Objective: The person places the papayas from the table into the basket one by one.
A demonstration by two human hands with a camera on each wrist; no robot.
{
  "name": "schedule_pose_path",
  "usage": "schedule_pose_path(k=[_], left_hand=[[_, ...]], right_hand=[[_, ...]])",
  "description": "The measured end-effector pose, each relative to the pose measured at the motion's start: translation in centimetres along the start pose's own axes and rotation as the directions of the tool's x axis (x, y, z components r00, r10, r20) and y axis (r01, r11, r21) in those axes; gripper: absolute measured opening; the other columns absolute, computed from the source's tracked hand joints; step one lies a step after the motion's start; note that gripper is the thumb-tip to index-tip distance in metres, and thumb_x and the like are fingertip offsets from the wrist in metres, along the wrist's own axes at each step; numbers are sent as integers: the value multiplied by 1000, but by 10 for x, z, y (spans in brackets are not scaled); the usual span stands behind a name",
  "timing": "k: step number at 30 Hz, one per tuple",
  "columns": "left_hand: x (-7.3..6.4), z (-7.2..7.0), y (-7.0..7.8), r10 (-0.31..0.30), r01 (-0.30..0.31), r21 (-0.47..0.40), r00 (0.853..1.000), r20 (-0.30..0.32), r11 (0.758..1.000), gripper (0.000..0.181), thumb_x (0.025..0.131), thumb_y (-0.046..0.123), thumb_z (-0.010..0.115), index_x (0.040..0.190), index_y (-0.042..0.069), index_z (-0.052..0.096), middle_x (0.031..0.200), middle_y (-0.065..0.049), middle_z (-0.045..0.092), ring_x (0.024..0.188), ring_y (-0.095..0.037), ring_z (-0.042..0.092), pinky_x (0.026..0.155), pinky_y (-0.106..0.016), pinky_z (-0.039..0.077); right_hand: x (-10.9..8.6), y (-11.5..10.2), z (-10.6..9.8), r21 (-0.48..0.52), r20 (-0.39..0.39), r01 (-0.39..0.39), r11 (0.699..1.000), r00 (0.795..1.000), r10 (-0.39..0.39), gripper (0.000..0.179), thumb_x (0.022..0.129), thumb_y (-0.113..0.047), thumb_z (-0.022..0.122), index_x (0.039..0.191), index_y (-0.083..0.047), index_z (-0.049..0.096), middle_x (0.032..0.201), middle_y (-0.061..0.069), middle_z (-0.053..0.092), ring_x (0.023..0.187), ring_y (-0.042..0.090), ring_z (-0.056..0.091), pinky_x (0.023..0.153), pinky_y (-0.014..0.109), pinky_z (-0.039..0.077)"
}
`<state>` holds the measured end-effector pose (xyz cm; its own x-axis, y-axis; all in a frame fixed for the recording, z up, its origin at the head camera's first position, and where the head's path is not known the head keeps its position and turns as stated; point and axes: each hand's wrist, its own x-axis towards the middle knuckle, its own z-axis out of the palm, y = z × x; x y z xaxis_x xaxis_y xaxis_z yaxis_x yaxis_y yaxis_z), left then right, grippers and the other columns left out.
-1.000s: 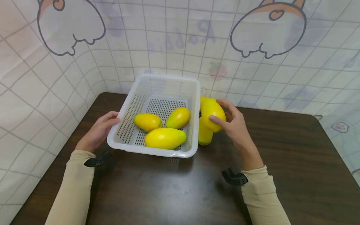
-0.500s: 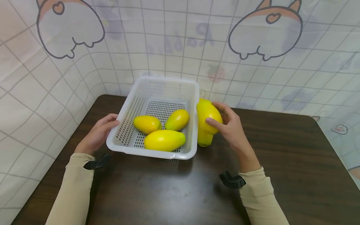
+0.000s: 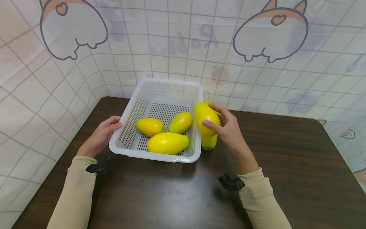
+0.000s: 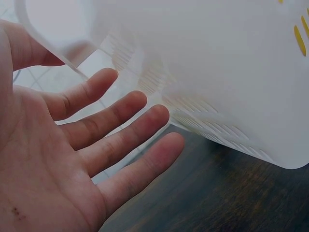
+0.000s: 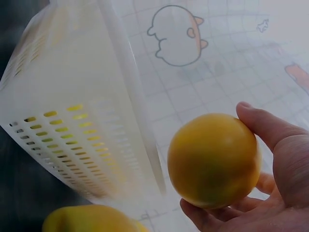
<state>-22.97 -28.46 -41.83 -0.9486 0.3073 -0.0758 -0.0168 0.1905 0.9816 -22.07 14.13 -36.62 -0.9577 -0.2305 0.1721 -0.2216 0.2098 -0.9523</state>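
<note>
A white perforated plastic basket (image 3: 171, 83) stands at the back of the table with three yellow mangoes in its near half: one at left (image 3: 150, 126), one at right (image 3: 181, 122) and a longer, green-tipped mango (image 3: 168, 143) in front. My left hand (image 3: 98, 136) holds the basket's left rim, thumb over the edge; in the left wrist view its fingers (image 4: 130, 159) stretch along the outer wall. My right hand (image 3: 228, 128) grips another mango (image 3: 206, 118) between thumb and fingers, and it overlaps the right rim in the head view.
Below the held mango, right of the basket, lies a yellow mango (image 3: 209, 143), partly hidden. More yellow fruit shows behind the right fingers. The dark wooden table (image 3: 171, 197) meets a white grid-patterned cloth (image 3: 254, 79) at the back and left.
My right hand has moved left with its mango, from beside the basket to its right rim. My left hand and the basket hold their place.
</note>
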Motion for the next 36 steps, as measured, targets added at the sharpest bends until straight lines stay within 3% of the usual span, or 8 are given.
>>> schedule_pose_path(k=[14,25,36], left_hand=[[2,1,-2,-2,2,4,1000,4,1000,31,103,34,42,128,17,44,118,3,57,96,-13,66,82,-32,56],[2,0,-2,-8,8,14,1000,-3,1000,32,103,35,43,129,17,43,119,4,57,97,-13,66,82,-33,56],[0,0,-2,-9,9,14,1000,-9,1000,33,103,35,42,130,17,43,120,4,56,98,-13,66,83,-32,56]], right_hand=[[7,-4,5,-35,8,-19,999,1000,19,61,88,-29,69,143,-23,43,140,2,50,119,23,55,91,36,50],[16,-4,10,-57,20,18,998,1000,-17,63,88,-29,69,143,-16,43,142,3,49,120,25,55,92,39,50],[27,-6,16,-79,54,7,997,999,-2,62,87,-28,70,142,-19,43,146,1,46,121,24,53,99,45,48]])
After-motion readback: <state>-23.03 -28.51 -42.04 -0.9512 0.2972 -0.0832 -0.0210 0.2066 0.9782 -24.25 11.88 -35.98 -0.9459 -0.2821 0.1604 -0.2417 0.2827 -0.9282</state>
